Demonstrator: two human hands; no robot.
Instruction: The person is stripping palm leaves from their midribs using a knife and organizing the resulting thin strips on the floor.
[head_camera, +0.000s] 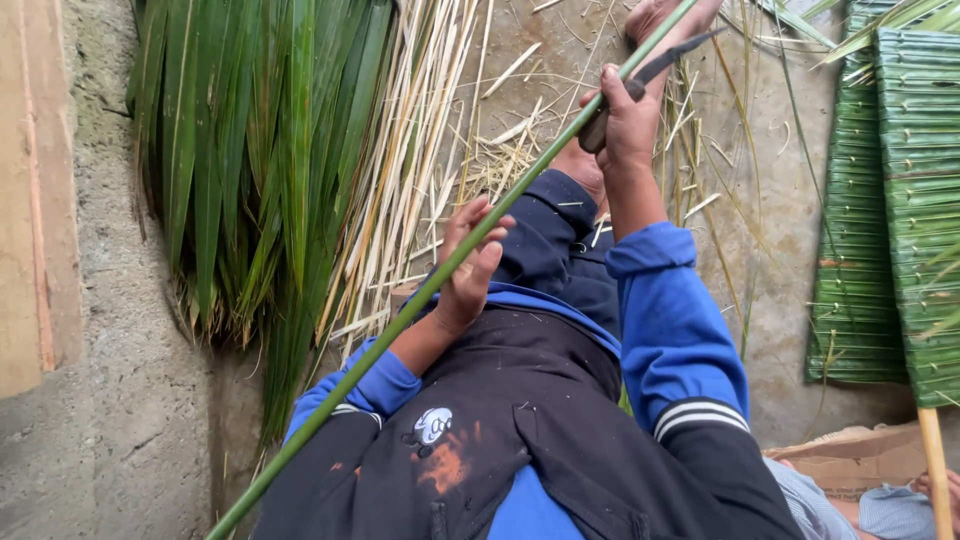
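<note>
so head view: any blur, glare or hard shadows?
Head view: soft, even daylight, no glare, no hard shadows. Right hand with the knife is slightly soft; left hand on the green stalk is sharp. Edges look a little stretched.

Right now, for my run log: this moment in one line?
left hand: holds green stem | right hand: knife on stem | leaves beside

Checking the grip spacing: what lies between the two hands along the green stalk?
In the head view, only a bare stretch of green stalk runs between the left hand and the right hand, which also holds a knife.
</note>
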